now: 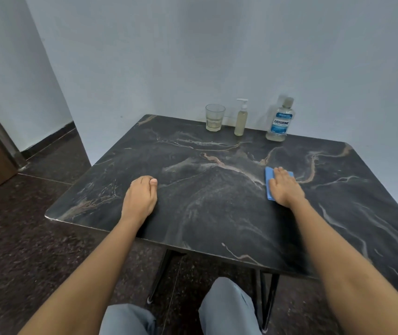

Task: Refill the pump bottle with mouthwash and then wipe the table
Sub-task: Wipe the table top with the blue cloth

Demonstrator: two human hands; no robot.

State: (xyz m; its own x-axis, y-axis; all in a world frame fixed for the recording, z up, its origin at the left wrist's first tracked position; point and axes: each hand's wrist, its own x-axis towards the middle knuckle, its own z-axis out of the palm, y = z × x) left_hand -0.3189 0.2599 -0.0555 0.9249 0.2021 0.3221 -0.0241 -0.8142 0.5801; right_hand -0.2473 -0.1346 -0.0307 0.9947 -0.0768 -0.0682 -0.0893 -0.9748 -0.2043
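The left forearm reaches forward from the lower left, and the left hand rests on the near-left part of the dark, marble-patterned rectangular tabletop. Its fingers are curled under into a loose fist with the thumb laid across the front, and it holds nothing. The tabletop is smooth and slightly glossy, with pale and rust-coloured veins and rounded corners, on thin black metal legs.

Along the far edge, against the pale blue wall, three things stand upright and apart in a row. The first is a clear faceted glass tumbler with a little pale liquid at the bottom. The second is a slim clear plastic pump bottle with a white pump head, filled well up with yellowish liquid. The third is a clear plastic Listerine mouthwash bottle with a blue label, where liquid shows only near the base.

Nearer, on the right half of the tabletop, lies a flat, folded blue cloth. The right hand lies palm-down on it, fingers straight and close together, covering most of it. The right forearm stretches back to the lower right corner.
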